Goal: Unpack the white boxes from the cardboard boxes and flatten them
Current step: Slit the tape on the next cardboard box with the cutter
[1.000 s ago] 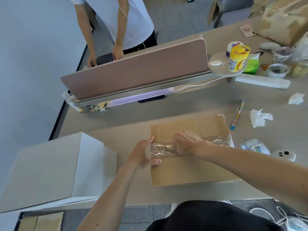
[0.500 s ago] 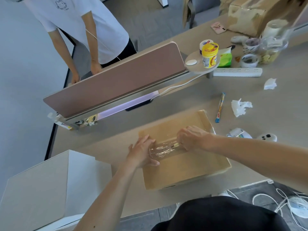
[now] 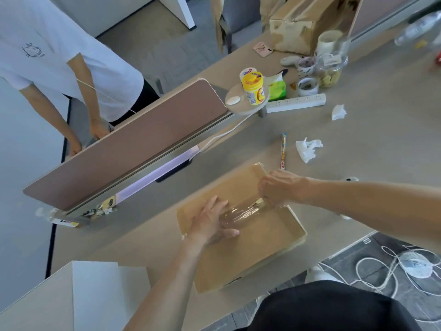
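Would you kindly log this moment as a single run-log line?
left hand: pressing flat on cardboard box | right hand: gripping small tool at clear tape | white box: alongside

The left forearm (image 3: 167,278) and the right forearm (image 3: 370,199) are bare along all of their visible length. The left hand (image 3: 210,223) and the right hand (image 3: 279,187) are bare as well. At the bottom edge of the view is a black garment (image 3: 329,306), plain, matte and rounded in outline. Whether it is a shirt or trousers cannot be told.
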A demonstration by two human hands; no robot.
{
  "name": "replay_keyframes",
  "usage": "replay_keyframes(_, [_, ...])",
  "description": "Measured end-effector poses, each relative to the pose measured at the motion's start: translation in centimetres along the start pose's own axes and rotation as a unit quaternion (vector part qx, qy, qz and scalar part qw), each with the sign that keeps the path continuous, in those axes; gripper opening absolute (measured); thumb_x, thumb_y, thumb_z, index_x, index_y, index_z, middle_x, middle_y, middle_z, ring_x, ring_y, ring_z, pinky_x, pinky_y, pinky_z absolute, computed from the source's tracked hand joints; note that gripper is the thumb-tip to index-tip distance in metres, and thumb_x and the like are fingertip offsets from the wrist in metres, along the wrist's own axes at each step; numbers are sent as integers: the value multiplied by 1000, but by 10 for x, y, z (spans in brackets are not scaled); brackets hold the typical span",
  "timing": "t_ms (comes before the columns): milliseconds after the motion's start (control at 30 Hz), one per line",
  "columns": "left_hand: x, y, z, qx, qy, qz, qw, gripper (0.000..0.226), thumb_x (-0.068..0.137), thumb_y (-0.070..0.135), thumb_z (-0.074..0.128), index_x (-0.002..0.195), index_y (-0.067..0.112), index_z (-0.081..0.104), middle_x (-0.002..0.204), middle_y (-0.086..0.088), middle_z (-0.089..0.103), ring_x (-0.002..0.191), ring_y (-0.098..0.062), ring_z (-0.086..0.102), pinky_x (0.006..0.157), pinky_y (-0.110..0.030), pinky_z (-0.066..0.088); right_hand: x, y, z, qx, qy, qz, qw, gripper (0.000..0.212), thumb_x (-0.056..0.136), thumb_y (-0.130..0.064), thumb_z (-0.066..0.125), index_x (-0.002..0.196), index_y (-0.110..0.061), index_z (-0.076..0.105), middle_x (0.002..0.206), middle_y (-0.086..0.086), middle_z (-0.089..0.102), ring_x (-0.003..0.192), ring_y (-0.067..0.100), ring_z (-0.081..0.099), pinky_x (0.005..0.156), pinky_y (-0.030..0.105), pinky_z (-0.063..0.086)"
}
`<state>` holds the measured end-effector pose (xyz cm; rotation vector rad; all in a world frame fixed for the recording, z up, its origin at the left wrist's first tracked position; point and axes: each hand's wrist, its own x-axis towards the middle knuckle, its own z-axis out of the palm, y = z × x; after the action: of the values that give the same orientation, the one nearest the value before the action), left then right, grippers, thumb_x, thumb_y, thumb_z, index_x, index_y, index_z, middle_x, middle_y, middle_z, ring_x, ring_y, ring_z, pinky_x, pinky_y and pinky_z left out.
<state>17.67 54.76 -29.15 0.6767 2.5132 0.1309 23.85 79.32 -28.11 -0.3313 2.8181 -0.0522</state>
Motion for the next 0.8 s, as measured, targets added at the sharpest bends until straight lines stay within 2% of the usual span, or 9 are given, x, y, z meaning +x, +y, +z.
replay_keyframes(67, [4,6,-2,6,-3,3,1000,101,65,60,81,151,41,31,165,14,8,152,-17,11,118,-47,26,-4,10,-2,0,-14,6,1000,28,77,-14,64,61,-17,41,76,-2,62,66,26,60,64,30,53])
replay_keyframes(133, [9,9,-3,12,-7,8,1000,101,65,60,81,151,41,30,164,15,8,152,-18,11,117,-50,27,-9,21,-4,-11,-17,13,1000,14,81,-11,57,71,-20,54,85,1,68,77,28,67,67,31,54])
replay_keyframes(233, [18,11,-3,20,-11,22,999,97,68,61,79,150,42,32,164,14,11,151,-20,12,115,-53,29,-20,31,-7,-22,-14,18,999,15,85,-7,52,84,-18,63,91,3,68,78,27,64,65,29,46])
replay_keyframes(300, [23,11,-4,18,2,34,999,83,76,58,74,148,42,37,163,14,17,150,-19,18,115,-49,32,-24,35,-5,-15,-8,32,999,17,87,-8,50,89,-16,65,88,4,67,75,28,61,63,28,41])
replay_keyframes(367, [27,10,-6,24,23,45,998,70,82,53,70,145,41,42,161,14,23,147,-17,25,112,-47,35,-26,39,-2,-2,1,51,999,15,86,-8,50,84,-19,61,81,2,62,70,27,57,62,27,42])
replay_keyframes(500, [28,8,-6,33,38,55,997,68,81,56,70,142,38,46,159,10,28,145,-17,29,111,-47,36,-29,51,5,24,2,66,998,11,83,-10,53,78,-20,56,69,-1,56,65,27,56,64,30,50])
replay_keyframes(567, [28,9,-7,41,44,56,997,70,77,64,65,140,38,48,158,8,31,145,-17,30,112,-47,36,-31,56,8,33,0,73,997,19,81,-9,53,67,-20,45,62,-3,47,63,27,53,60,29,46])
replay_keyframes(633, [27,12,-9,50,49,61,996,73,74,68,61,138,36,49,157,7,32,144,-19,33,112,-45,36,-32,60,12,46,-1,87,995,25,80,-10,52,62,-20,37,63,0,51,60,28,52,56,28,41])
replay_keyframes(800, [31,23,-15,76,47,83,993,73,76,68,67,138,34,50,158,2,31,142,-21,37,113,-39,35,-37,66,23,42,-16,122,991,13,72,-9,54,62,-15,47,66,5,61,57,30,57,51,27,37])
